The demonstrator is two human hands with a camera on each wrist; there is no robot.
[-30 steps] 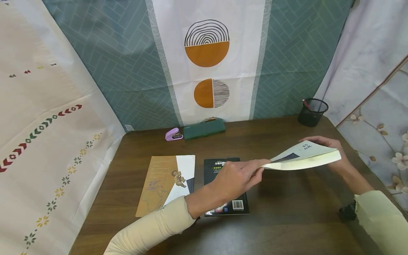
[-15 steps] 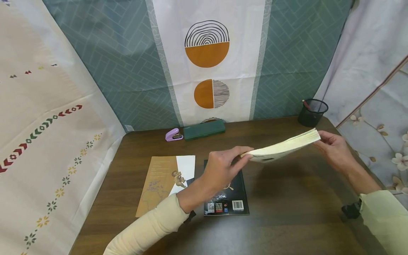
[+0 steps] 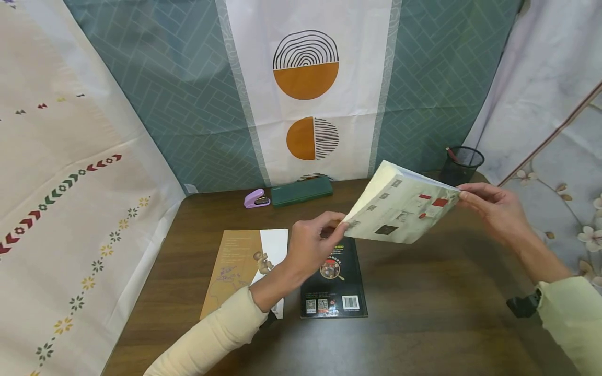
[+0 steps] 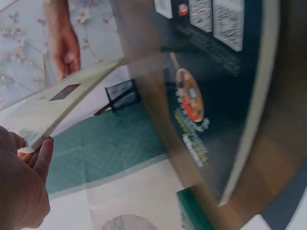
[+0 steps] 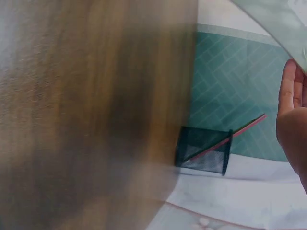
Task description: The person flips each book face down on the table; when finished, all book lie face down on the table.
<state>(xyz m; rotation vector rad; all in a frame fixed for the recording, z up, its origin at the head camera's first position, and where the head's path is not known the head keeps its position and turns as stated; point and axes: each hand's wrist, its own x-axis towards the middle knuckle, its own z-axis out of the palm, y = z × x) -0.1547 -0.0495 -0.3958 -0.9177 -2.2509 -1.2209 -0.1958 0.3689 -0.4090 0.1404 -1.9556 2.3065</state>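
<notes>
A pale paperback book (image 3: 400, 211) with small red and dark pictures on its cover is held up tilted above the table by both hands. My left hand (image 3: 315, 248) pinches its lower left corner between thumb and fingers; the left wrist view shows that grip on the book (image 4: 62, 98) from close by. At the opposite side my right hand (image 3: 498, 214) pinches the book's right corner. Below the left hand, a black book (image 3: 334, 292) with a barcode lies flat on the table. Left of it lies a tan and white book (image 3: 235, 266), partly behind the left forearm.
Along the back edge of the brown table (image 3: 423, 324) are a lilac stapler (image 3: 256, 198) and a dark green case (image 3: 301, 191). A black mesh pen cup (image 3: 460, 166) with a red pencil stands at the back right corner. Patterned cloths hang behind and at both sides.
The book has turned over in the hands, from its page edges facing me to its printed cover facing me. The left hand has moved left, and the right hand has risen slightly.
</notes>
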